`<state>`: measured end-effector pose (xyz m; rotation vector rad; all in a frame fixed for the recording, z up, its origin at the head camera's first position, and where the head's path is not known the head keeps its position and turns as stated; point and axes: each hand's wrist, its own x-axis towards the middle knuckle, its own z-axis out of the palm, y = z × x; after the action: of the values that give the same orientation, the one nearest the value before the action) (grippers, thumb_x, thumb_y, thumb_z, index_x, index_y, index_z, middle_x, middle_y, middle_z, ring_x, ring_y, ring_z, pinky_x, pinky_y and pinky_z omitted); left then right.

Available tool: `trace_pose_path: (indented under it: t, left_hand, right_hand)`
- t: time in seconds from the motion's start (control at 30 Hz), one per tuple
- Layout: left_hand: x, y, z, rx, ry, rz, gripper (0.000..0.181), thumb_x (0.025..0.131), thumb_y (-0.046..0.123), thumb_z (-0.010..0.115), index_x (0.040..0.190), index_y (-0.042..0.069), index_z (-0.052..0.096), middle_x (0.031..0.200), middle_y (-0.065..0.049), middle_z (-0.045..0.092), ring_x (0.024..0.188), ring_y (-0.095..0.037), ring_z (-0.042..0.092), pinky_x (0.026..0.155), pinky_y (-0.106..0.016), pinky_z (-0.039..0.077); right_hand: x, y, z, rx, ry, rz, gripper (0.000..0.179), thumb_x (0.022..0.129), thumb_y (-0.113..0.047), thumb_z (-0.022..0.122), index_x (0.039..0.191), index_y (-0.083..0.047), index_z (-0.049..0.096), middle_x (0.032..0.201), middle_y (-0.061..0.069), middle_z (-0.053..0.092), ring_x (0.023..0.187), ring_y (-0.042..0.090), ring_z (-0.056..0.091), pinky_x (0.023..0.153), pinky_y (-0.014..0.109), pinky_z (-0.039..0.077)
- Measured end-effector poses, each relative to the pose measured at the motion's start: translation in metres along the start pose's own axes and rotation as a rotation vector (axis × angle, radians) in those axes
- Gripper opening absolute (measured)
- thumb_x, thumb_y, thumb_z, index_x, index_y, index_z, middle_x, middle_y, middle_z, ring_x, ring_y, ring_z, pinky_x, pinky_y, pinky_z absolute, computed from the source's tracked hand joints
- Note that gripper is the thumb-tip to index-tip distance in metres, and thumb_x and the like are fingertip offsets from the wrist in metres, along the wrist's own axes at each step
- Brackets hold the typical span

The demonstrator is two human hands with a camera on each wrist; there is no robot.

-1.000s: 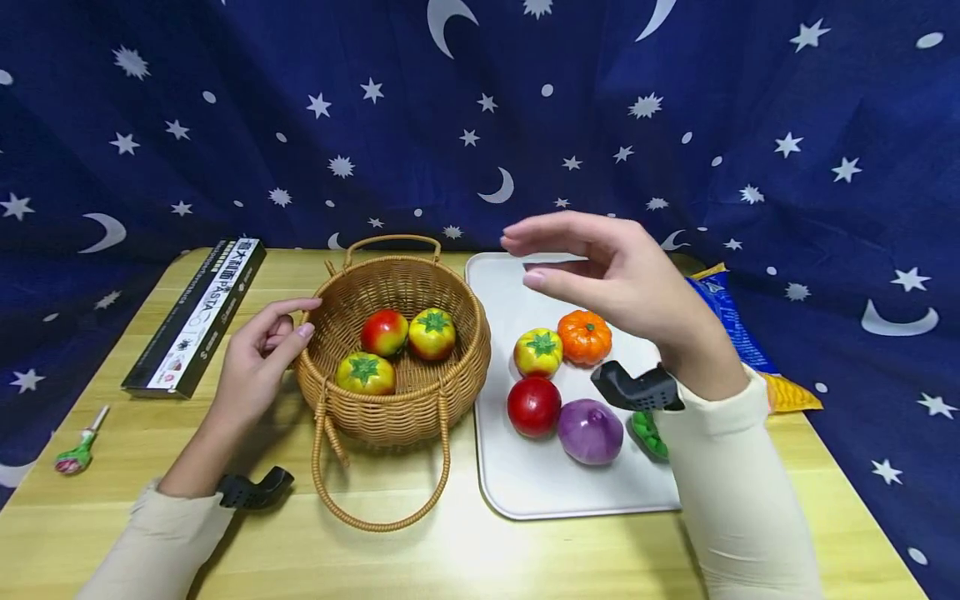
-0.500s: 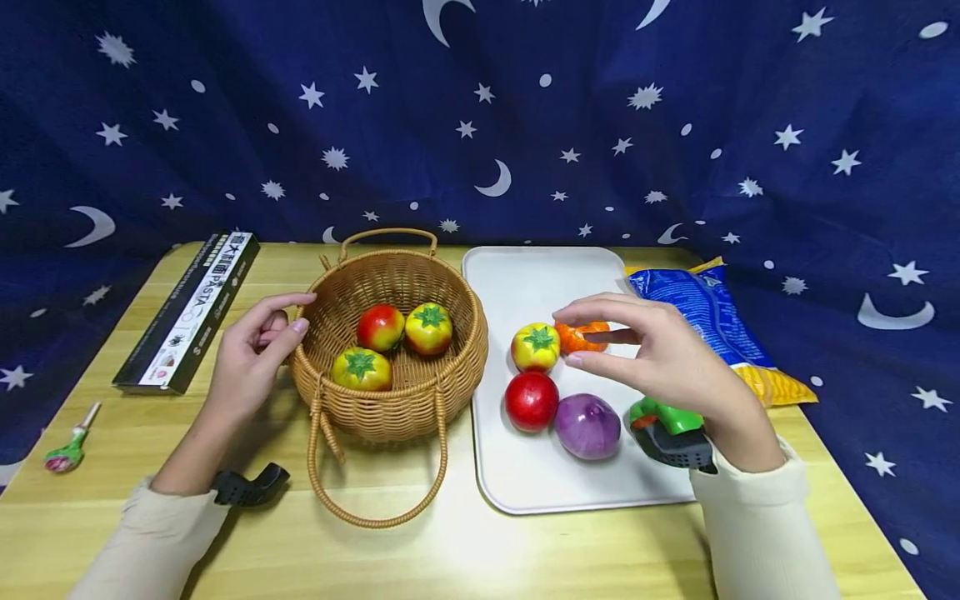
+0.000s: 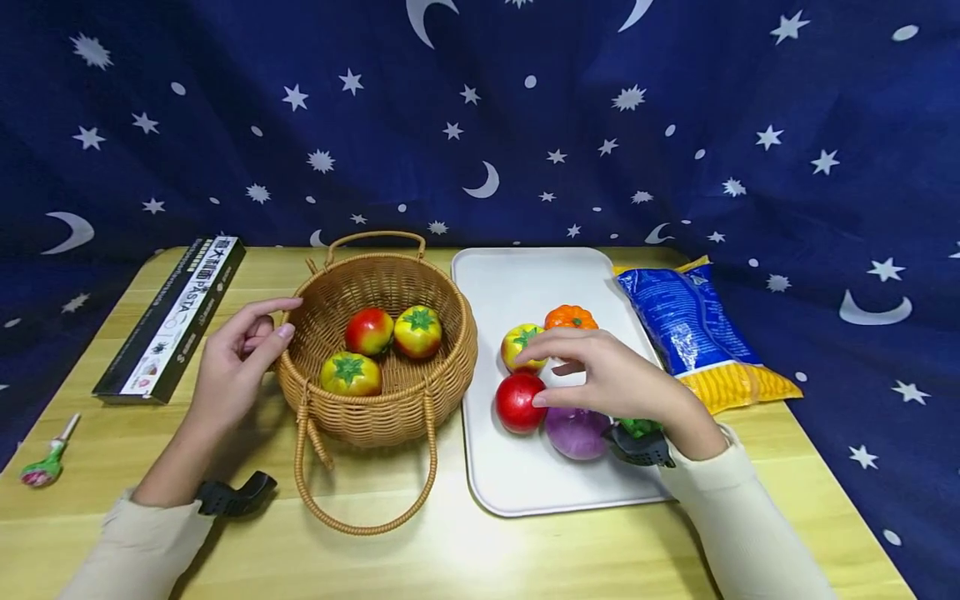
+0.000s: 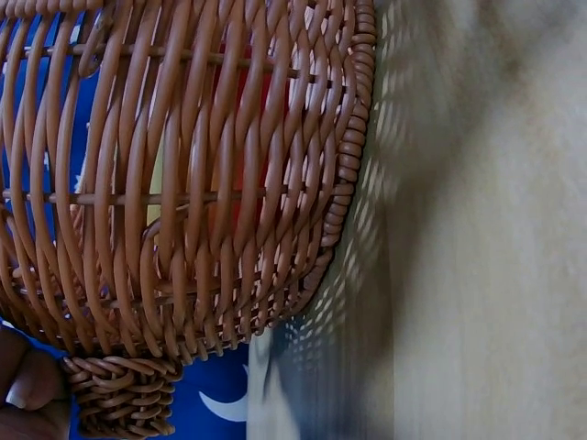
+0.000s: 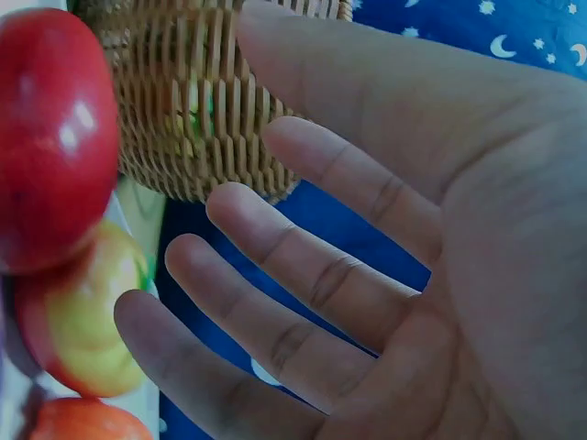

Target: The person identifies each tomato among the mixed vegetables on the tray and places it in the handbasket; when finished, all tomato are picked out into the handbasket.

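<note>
My left hand [image 3: 236,358] holds the left rim of a wicker basket [image 3: 378,417] between thumb and fingers. Inside lie three red-and-yellow toy fruits [image 3: 350,375], two with green leaf tops facing up. Over the white tray [image 3: 525,492], my right hand [image 3: 618,379] hovers with its fingers spread and nothing in it. Its thumb and fingertips overlap a red ball-like fruit [image 3: 516,406] in the head view; contact cannot be told. A yellow toy fruit [image 3: 517,343], an orange pumpkin [image 3: 570,317], a purple onion-shaped vegetable [image 3: 572,437] and a partly hidden green piece [image 3: 640,427] lie around it.
A black-and-white pasta box [image 3: 172,321] lies at the back left, and a lollipop [image 3: 48,467] near the left edge. Right of the tray rests a blue-and-yellow bag [image 3: 690,333]. One basket handle [image 3: 367,531] hangs toward the front. A starry curtain [image 3: 480,125] backs the table.
My right hand has come down from above the tray's back, first toward the pumpkin, then forward and left to the red fruit. The left hand has stayed at the basket rim.
</note>
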<state>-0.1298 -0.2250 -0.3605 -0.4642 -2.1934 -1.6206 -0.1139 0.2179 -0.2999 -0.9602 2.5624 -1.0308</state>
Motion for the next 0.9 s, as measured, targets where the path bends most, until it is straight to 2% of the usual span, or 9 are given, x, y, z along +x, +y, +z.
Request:
trace_pose_path:
  t: [0.13,0.27,0.47,0.67,0.9]
  left_hand:
    - [0.000,0.000,-0.001,-0.002,-0.001,0.003,0.030,0.099,-0.004,0.061,0.129,-0.004,0.065,0.067,0.003,0.032,0.053,-0.011,0.028,0.046,-0.029,0.024]
    - [-0.001,0.000,0.000,-0.009,0.002,-0.008,0.030,0.099,-0.003,0.061,0.129,-0.006,0.064,0.067,0.002,0.033,0.053,-0.011,0.029,0.046,-0.029,0.024]
    - [-0.001,0.002,-0.001,0.007,0.007,-0.018,0.030,0.099,-0.001,0.062,0.129,-0.004,0.065,0.068,0.003,0.034,0.054,-0.011,0.030,0.047,-0.028,0.025]
    - [-0.002,0.002,-0.002,0.011,0.002,-0.012,0.030,0.100,-0.001,0.062,0.129,-0.003,0.065,0.069,0.002,0.033,0.054,-0.012,0.029,0.047,-0.029,0.025]
    - [-0.002,0.003,-0.001,0.013,0.005,-0.009,0.029,0.099,0.000,0.062,0.128,-0.003,0.066,0.069,0.002,0.033,0.054,-0.012,0.029,0.048,-0.029,0.025]
  right_hand:
    - [0.006,0.000,0.009,-0.041,-0.020,-0.027,0.043,0.085,-0.024,0.086,0.125,-0.028,0.071,0.133,-0.006,0.064,0.125,0.015,0.057,0.094,0.042,0.055]
    - [0.008,0.003,0.014,-0.099,-0.029,-0.040,0.041,0.085,-0.024,0.086,0.124,-0.026,0.072,0.132,-0.004,0.066,0.126,0.014,0.057,0.099,0.043,0.051]
    - [0.009,0.007,0.021,-0.133,-0.051,-0.035,0.041,0.086,-0.024,0.086,0.124,-0.020,0.072,0.131,-0.003,0.065,0.122,0.020,0.059,0.095,0.045,0.054]
    - [0.011,0.010,0.029,-0.140,-0.099,0.003,0.040,0.085,-0.023,0.086,0.123,-0.019,0.072,0.133,0.004,0.063,0.118,0.024,0.060,0.088,0.038,0.057]
    - [0.011,0.015,0.028,-0.157,-0.113,0.024,0.042,0.084,-0.029,0.087,0.123,-0.021,0.073,0.132,0.001,0.062,0.119,0.022,0.058,0.094,0.042,0.054]
